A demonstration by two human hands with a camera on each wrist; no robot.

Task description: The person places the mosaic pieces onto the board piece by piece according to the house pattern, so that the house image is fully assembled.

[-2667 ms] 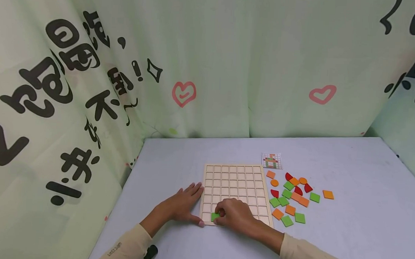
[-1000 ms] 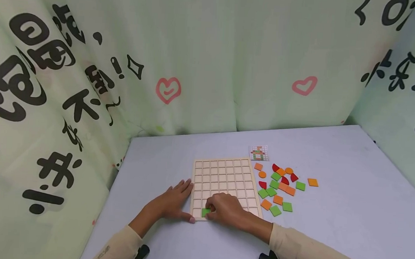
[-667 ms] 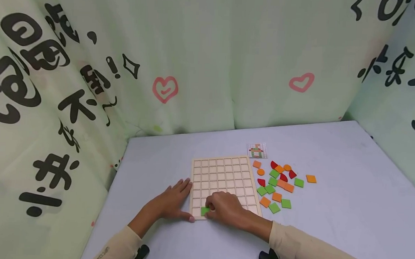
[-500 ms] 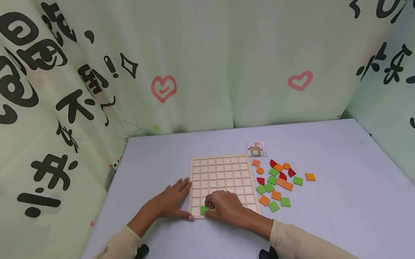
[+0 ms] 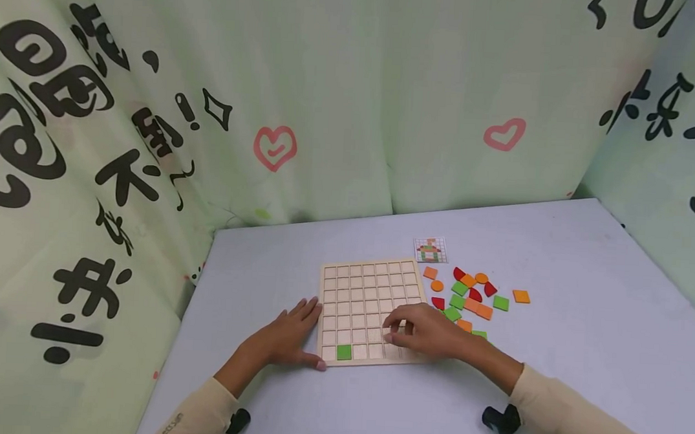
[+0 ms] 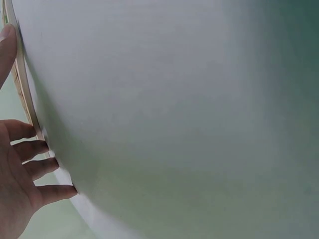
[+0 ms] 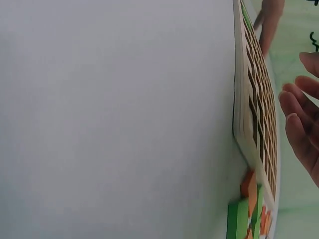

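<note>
A wooden grid board [image 5: 356, 295] lies on the table. One green square tile [image 5: 344, 352] sits in a cell of its nearest row, second from the left. My left hand [image 5: 288, 337] rests at the board's left edge, fingers spread; the left wrist view shows the fingertips [image 6: 45, 147] along that edge. Over the right part of the board hovers my right hand [image 5: 426, 330], its fingers loosely bent with nothing between them. In the right wrist view, the right hand [image 7: 304, 109] appears above the board [image 7: 241, 99], thumb and fingers apart.
Right of the board lie loose tiles: green squares [image 5: 501, 303], orange squares [image 5: 521, 296], orange circles [image 5: 481, 278] and red quarter-circles [image 5: 490, 289]. My right hand and forearm hide some. A small printed pattern card [image 5: 430, 250] is beyond the board's far right corner. Curtains surround the table.
My right hand has let go of the green tile and moved right across the board, leaving the tile in its cell. The left hand stays at the edge; the head view has shifted.
</note>
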